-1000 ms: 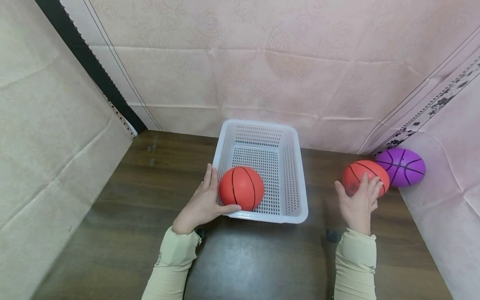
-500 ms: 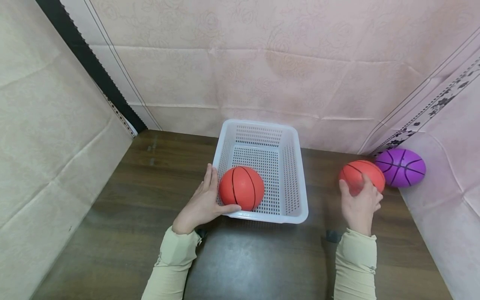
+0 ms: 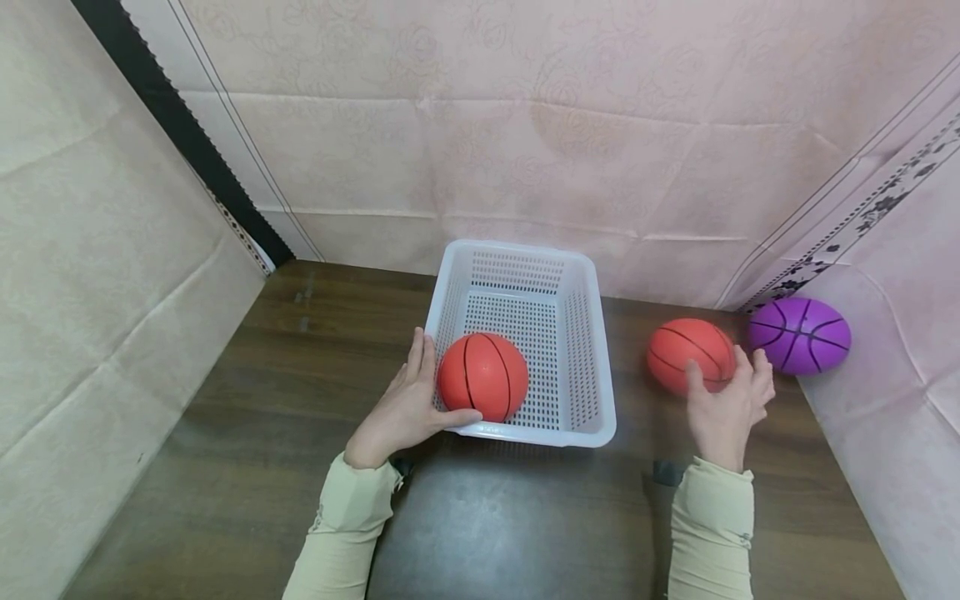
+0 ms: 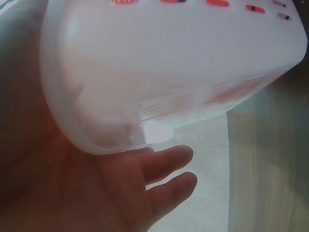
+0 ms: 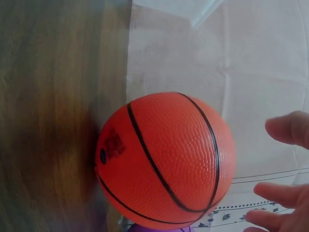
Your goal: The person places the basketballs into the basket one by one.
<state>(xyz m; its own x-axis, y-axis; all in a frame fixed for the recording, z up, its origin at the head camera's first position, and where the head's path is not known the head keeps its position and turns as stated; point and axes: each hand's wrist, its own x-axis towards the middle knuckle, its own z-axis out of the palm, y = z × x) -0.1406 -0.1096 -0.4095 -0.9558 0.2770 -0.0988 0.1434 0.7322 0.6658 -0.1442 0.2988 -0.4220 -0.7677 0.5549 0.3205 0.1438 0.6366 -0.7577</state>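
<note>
A white perforated plastic basket (image 3: 606, 367) stands on the wooden table, with an orange-red mini basketball (image 3: 483, 377) inside at its front left. My left hand (image 3: 401, 408) lies at the basket's front left corner, thumb along the front rim and straight fingers beside the left wall. On the table to the right is another orange basketball (image 3: 690, 354). My right hand (image 3: 727, 408) is just in front and to the right of it, fingers loosely bent; the right wrist view shows the fingertips (image 5: 277, 193) apart from the ball.
A purple basketball (image 3: 801, 336) sits at the right rear corner, against the cloth side wall (image 3: 900, 400). Another cloth wall (image 3: 487, 167) rises behind the basket. A dark patch of tape (image 3: 666, 472) is on the table beside the right wrist.
The orange ball on the table has moved left, away from the purple ball. My right hand has gone from over its front to its right side. My left hand and the basket stay put.
</note>
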